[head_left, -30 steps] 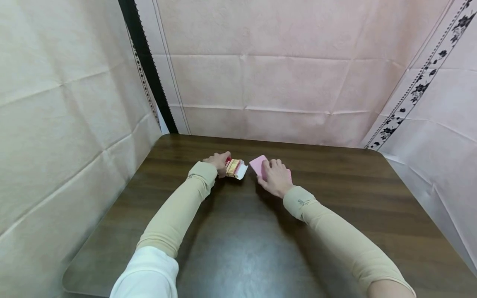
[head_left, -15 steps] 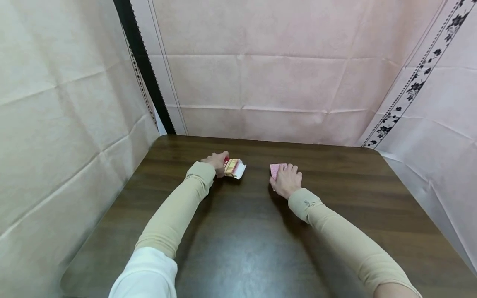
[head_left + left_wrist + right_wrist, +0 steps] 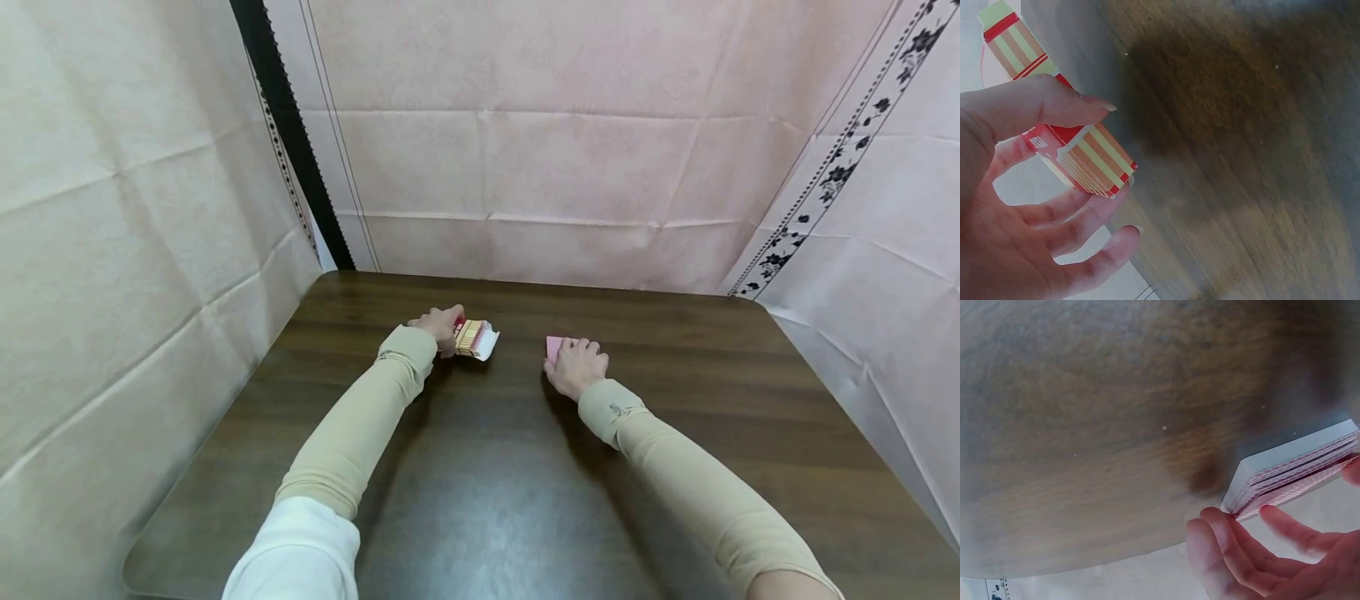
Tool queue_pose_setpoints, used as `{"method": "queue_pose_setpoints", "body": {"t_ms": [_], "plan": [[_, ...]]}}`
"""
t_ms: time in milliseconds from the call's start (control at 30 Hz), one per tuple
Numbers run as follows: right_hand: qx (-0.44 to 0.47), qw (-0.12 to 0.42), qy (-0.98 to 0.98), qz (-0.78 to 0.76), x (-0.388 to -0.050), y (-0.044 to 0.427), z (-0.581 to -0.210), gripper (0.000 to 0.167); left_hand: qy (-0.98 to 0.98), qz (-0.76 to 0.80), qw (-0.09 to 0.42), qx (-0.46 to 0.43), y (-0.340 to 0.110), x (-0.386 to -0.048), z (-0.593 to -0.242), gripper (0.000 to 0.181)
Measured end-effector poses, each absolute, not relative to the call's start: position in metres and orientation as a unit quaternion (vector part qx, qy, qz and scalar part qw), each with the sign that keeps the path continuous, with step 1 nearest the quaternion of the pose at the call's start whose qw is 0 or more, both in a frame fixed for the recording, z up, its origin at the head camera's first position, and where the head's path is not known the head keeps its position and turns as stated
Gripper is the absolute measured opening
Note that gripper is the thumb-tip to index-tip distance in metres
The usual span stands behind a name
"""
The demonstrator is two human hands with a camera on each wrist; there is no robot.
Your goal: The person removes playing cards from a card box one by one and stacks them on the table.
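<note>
My left hand pinches a small red, yellow and tan striped card box over the far part of the table. In the left wrist view the thumb lies across the box, with fingers beneath it; its end flap stands out. To the right, my right hand grips a deck of playing cards with pink backs, mostly covered by the hand in the head view. The right wrist view shows the stacked edges of the deck between thumb and fingertips. A gap of table separates box and deck.
The dark wooden table has rounded corners. Pale creased sheets hang behind it and on both sides. A black strip runs down at the back left, and a floral border at the back right.
My right hand has moved right, away from the box, carrying the deck, which has turned and is now more covered by the hand. My left hand and the box have barely moved.
</note>
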State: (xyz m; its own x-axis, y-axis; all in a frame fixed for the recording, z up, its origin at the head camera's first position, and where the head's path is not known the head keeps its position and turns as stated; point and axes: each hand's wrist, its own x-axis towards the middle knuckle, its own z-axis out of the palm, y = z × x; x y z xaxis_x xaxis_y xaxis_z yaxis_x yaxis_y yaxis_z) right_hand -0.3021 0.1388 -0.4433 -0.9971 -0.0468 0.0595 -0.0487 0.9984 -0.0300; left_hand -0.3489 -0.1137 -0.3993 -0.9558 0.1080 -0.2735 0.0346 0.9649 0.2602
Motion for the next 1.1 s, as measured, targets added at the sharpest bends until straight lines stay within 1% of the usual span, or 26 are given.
{"method": "queue_pose_setpoints", "body": {"t_ms": [133,233,467,600,700,800,900,967,1033,1100], "plan": [[0.029,0.015,-0.999,0.017,-0.301,0.138,-0.445,0.067,0.981,0.127,0.145,0.032,-0.114,-0.349,-0.405,0.066],[0.033,0.018,-0.999,0.017,-0.301,0.137,-0.447,0.068,0.981,0.127,0.145,0.034,-0.114,-0.349,-0.407,0.067],[0.039,0.042,-0.998,0.032,-0.303,0.135,-0.448,0.059,0.981,0.130,0.139,0.039,-0.114,-0.350,-0.404,0.065],[0.020,0.034,-0.999,0.028,-0.306,0.133,-0.445,0.067,0.981,0.133,0.137,0.043,-0.115,-0.350,-0.400,0.065],[0.022,0.055,-0.998,0.016,-0.309,0.130,-0.441,0.071,0.981,0.135,0.134,0.043,-0.115,-0.351,-0.399,0.066],[0.075,0.105,-0.991,0.019,-0.312,0.126,-0.438,0.061,0.981,0.137,0.127,0.048,-0.115,-0.353,-0.400,0.067],[0.174,0.144,-0.973,0.042,-0.314,0.120,-0.435,0.046,0.981,0.139,0.124,0.055,-0.114,-0.355,-0.401,0.067],[0.241,0.147,-0.957,0.066,-0.314,0.113,-0.433,0.041,0.981,0.140,0.123,0.056,-0.113,-0.355,-0.401,0.066],[0.293,0.135,-0.943,0.077,-0.313,0.106,-0.431,0.043,0.981,0.137,0.125,0.057,-0.112,-0.354,-0.402,0.064],[0.323,0.109,-0.936,0.084,-0.312,0.097,-0.431,0.046,0.981,0.133,0.126,0.055,-0.110,-0.353,-0.402,0.062]]}}
